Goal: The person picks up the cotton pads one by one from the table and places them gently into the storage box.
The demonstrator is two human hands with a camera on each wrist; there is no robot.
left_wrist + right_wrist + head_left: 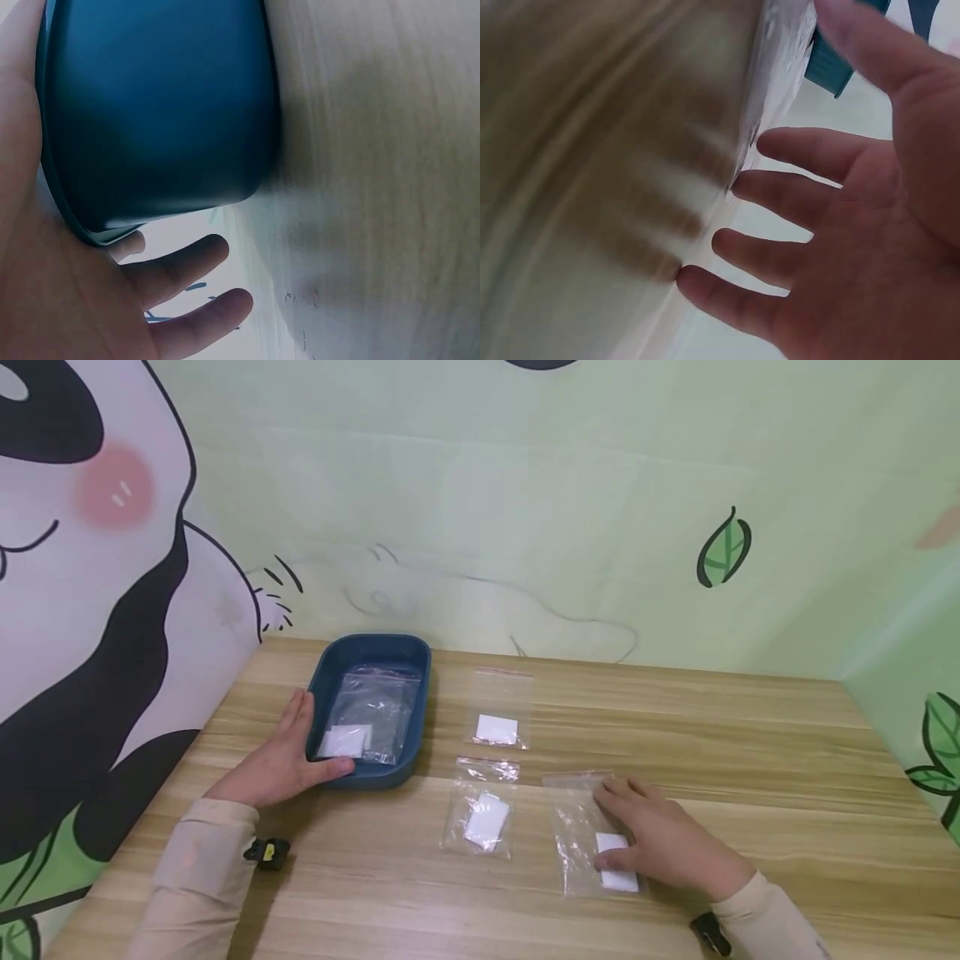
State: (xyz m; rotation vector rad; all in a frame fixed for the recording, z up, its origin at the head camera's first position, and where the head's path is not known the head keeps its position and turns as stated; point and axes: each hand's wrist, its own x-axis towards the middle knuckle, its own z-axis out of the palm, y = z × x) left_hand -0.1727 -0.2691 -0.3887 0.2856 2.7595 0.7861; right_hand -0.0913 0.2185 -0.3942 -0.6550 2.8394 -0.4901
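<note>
Clear plastic bag (pixel 576 839): flat on the wooden table (pixel 712 735), directly under the right hand (pixel 663 835), with a white piece (pixel 621 881) inside it beneath the thumb. Second bag (pixel 480 781): just left of that hand, contents skewed. Third bag (pixel 501 693): ahead of the hand and to its left. Farther left, blue tray (pixel 384 778): against the left hand (pixel 273 768), further bags (pixel 390 714) inside.

Handling, in judgement: bear on the white piece, likely the firmest part, and work a fingertip beneath the film's edge; thin plastic could skid or crease. Steady the tray without tilting it.

Right hand: fingers extended and spread, tips at the bag; no closed grip seen. Left hand: spread wide about the tray's near-left corner, thumb at the near rim, fingers along the outer wall.
</note>
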